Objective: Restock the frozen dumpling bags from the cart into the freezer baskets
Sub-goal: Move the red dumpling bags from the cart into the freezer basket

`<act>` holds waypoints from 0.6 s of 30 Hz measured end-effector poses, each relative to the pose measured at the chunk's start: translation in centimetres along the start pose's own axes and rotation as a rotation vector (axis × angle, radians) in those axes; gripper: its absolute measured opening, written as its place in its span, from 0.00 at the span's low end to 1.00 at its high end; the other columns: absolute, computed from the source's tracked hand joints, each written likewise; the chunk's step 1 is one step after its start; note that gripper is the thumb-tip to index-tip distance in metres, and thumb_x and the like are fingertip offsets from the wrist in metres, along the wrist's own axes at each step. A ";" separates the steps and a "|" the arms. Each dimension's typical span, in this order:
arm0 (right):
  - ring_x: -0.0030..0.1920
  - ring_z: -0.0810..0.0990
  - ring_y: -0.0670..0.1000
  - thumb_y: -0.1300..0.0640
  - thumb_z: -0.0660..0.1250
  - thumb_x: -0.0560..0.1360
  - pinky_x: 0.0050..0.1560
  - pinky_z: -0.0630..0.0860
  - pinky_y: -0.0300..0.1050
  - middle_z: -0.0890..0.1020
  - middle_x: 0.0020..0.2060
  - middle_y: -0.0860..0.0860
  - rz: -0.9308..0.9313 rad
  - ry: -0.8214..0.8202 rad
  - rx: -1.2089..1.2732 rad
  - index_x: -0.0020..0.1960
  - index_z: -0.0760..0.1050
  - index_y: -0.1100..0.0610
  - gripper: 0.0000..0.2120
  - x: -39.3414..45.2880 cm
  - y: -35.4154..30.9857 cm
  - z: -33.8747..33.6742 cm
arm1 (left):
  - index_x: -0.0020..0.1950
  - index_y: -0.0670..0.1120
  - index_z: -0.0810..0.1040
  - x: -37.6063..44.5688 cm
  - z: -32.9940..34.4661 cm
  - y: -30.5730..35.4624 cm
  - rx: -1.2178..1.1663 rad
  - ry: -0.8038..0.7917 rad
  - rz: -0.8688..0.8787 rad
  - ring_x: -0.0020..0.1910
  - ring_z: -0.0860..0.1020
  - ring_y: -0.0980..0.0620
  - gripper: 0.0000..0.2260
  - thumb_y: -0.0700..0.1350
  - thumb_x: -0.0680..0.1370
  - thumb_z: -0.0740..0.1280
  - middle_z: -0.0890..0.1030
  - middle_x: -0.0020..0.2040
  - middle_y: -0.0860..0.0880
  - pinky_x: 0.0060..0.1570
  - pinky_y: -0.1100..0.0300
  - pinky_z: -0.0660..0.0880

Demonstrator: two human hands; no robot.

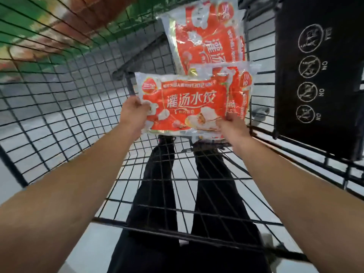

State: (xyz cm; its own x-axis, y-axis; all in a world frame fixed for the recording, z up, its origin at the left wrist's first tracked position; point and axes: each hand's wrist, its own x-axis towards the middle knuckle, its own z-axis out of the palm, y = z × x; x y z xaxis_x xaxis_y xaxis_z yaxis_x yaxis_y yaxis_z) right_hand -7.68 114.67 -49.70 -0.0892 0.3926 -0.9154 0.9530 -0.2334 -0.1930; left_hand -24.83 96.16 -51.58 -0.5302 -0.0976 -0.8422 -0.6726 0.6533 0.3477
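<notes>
I look down into a black wire cart (82, 107). A red and white dumpling bag (187, 105) is held between both hands above the cart floor. My left hand (134, 113) grips its left edge. My right hand (231, 125) pinches its lower right corner. A second bag (241, 89) lies just behind it on the right, partly covered. A third bag (208, 36) lies farther back in the cart. No freezer basket can be made out.
The cart's black child-seat flap (315, 75) with white warning icons stands at the right. Blurred green and brown goods (39, 26) show beyond the cart's far left wall. My legs in black trousers (157, 194) and the pale floor show through the mesh.
</notes>
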 end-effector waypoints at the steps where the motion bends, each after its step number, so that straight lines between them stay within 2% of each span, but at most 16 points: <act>1: 0.53 0.80 0.54 0.50 0.67 0.75 0.49 0.73 0.44 0.82 0.53 0.49 -0.031 0.044 0.051 0.62 0.78 0.50 0.16 -0.1 -0.5 0.3 | 0.45 0.48 0.74 0.1 -0.3 -0.7 -0.066 -0.040 -0.039 0.49 0.84 0.40 0.05 0.38 0.77 0.66 0.84 0.46 0.45 0.42 0.43 0.82; 2: 0.52 0.81 0.52 0.48 0.68 0.74 0.50 0.74 0.44 0.83 0.52 0.47 -0.070 0.091 0.113 0.60 0.79 0.50 0.16 0.1 -0.7 0.8 | 0.48 0.46 0.75 0.0 -0.6 -1.2 -0.125 -0.078 -0.068 0.50 0.85 0.39 0.05 0.36 0.77 0.66 0.85 0.49 0.44 0.46 0.38 0.82; 3: 0.51 0.81 0.50 0.48 0.68 0.73 0.51 0.76 0.44 0.84 0.52 0.46 -0.087 0.129 0.171 0.59 0.79 0.50 0.16 0.3 -1.1 1.1 | 0.51 0.44 0.77 0.2 -0.8 -1.7 -0.174 -0.108 -0.104 0.49 0.85 0.41 0.06 0.35 0.77 0.66 0.85 0.50 0.43 0.48 0.38 0.82; 6: 0.45 0.83 0.46 0.53 0.66 0.76 0.48 0.78 0.42 0.85 0.44 0.44 -0.103 0.140 0.292 0.48 0.81 0.50 0.05 -0.1 -2.2 1.7 | 0.54 0.40 0.80 0.0 -1.0 -2.6 -0.309 -0.209 -0.160 0.48 0.86 0.45 0.06 0.33 0.79 0.65 0.86 0.48 0.43 0.47 0.45 0.83; 9: 0.37 0.81 0.44 0.59 0.68 0.78 0.44 0.81 0.41 0.81 0.34 0.41 -0.068 0.153 0.406 0.37 0.78 0.49 0.11 -0.9 -2.6 1.6 | 0.53 0.38 0.81 -1.3 -1.9 -2.4 -0.377 -0.278 -0.168 0.48 0.86 0.44 0.05 0.36 0.80 0.66 0.86 0.48 0.41 0.49 0.47 0.82; 12: 0.36 0.81 0.45 0.61 0.69 0.78 0.46 0.81 0.45 0.81 0.34 0.43 -0.088 0.149 0.461 0.37 0.76 0.49 0.13 -3.9 -3.7 1.2 | 0.56 0.38 0.81 -3.1 -4.1 -1.8 -0.357 -0.312 -0.131 0.51 0.85 0.42 0.08 0.37 0.78 0.69 0.85 0.52 0.39 0.51 0.44 0.82; 14: 0.40 0.82 0.48 0.61 0.69 0.78 0.52 0.81 0.50 0.82 0.37 0.47 -0.122 0.134 0.478 0.39 0.76 0.51 0.11 -6.4 -4.4 1.1 | 0.51 0.39 0.82 -4.8 -6.1 -0.7 -0.351 -0.296 -0.078 0.46 0.86 0.44 0.03 0.36 0.78 0.69 0.86 0.49 0.40 0.45 0.46 0.83; 16: 0.43 0.84 0.52 0.60 0.70 0.77 0.54 0.81 0.54 0.85 0.39 0.50 -0.164 0.125 0.477 0.40 0.78 0.52 0.08 -9.1 -5.2 1.0 | 0.45 0.39 0.81 -6.8 -8.3 0.3 -0.361 -0.292 -0.023 0.39 0.86 0.47 0.04 0.34 0.78 0.68 0.86 0.42 0.42 0.38 0.50 0.84; 18: 0.45 0.86 0.55 0.61 0.70 0.76 0.52 0.82 0.55 0.87 0.39 0.51 -0.204 0.105 0.516 0.40 0.79 0.53 0.07 -12.4 -6.2 0.9 | 0.44 0.38 0.81 -9.2 -11.0 1.4 -0.367 -0.310 0.035 0.37 0.85 0.47 0.04 0.34 0.78 0.68 0.86 0.40 0.43 0.36 0.52 0.83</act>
State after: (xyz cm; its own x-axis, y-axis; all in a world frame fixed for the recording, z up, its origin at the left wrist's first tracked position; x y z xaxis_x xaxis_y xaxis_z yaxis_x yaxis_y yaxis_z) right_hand -12.77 110.45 -37.50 -0.2022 0.5556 -0.8065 0.6517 -0.5383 -0.5343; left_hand -26.61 89.68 -38.78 -0.4142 0.1849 -0.8912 -0.8243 0.3390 0.4534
